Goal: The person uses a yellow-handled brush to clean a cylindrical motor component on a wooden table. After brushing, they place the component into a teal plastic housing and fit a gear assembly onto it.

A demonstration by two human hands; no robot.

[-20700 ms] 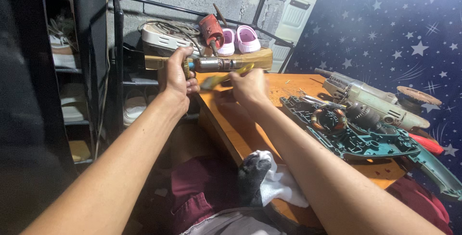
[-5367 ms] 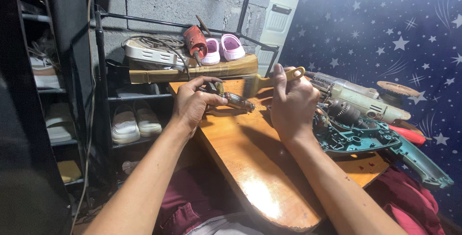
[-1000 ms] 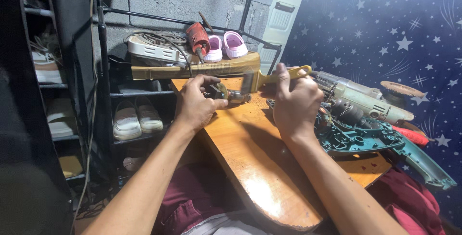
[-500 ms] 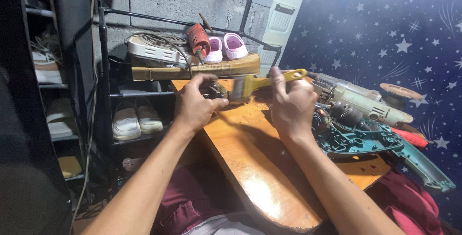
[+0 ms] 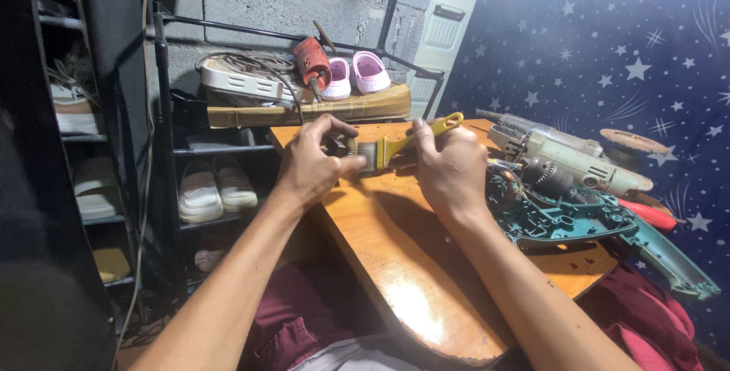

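My left hand point(image 5: 313, 164) grips a small round metal motor part point(image 5: 341, 145) over the far end of the wooden table point(image 5: 411, 264). My right hand point(image 5: 449, 169) holds a yellow-handled paintbrush point(image 5: 411, 140); its bristles rest against the part at my left fingertips. Both hands are close together above the table's far edge.
An opened teal power-tool housing point(image 5: 585, 223) and a grey angle grinder point(image 5: 570, 154) lie on the table to the right. Behind stand a red tool point(image 5: 312, 59), pink slippers point(image 5: 357, 73), a coiled cable and a cardboard piece. A shoe rack point(image 5: 205, 188) is at left; a starry blue curtain is at right.
The brush has swung from over my right hand to lie level, with its bristles now on the part in my left hand. Both hands stayed in place.
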